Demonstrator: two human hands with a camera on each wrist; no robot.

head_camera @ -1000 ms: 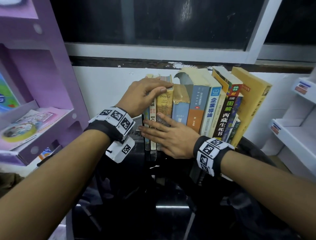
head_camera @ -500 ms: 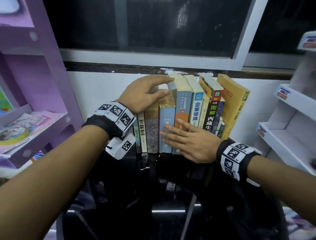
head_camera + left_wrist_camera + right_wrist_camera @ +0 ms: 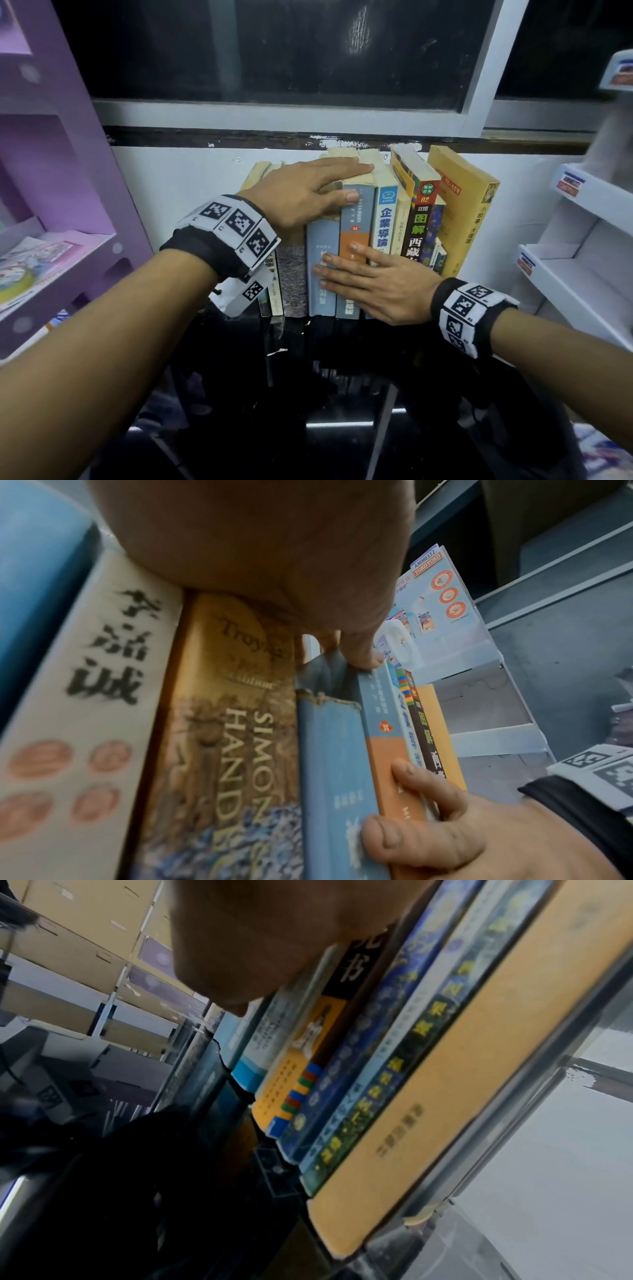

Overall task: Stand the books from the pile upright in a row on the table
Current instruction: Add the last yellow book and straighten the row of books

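Observation:
Several books (image 3: 387,226) stand upright in a row on the glossy black table (image 3: 308,394), backs to the white wall. My left hand (image 3: 308,192) lies flat across the tops of the left and middle books, thumb on the blue-and-orange spine (image 3: 356,233). My right hand (image 3: 373,284) presses straight fingers against the lower spines of the blue books (image 3: 322,246). The yellow book (image 3: 469,212) at the right end leans left. In the left wrist view the brown "Simon" book (image 3: 236,737) stands beside the blue books, my right fingers (image 3: 421,829) on them. The right wrist view shows the yellow book (image 3: 445,1069).
A purple display shelf (image 3: 58,192) with leaflets stands at the left. White shelving (image 3: 582,246) stands at the right. A dark window (image 3: 274,48) runs above the wall ledge. The table's near part reflects dark shapes.
The books have gone from leaning to nearly upright. My left hand slid right along the tops, and my right hand shifted right on the spines.

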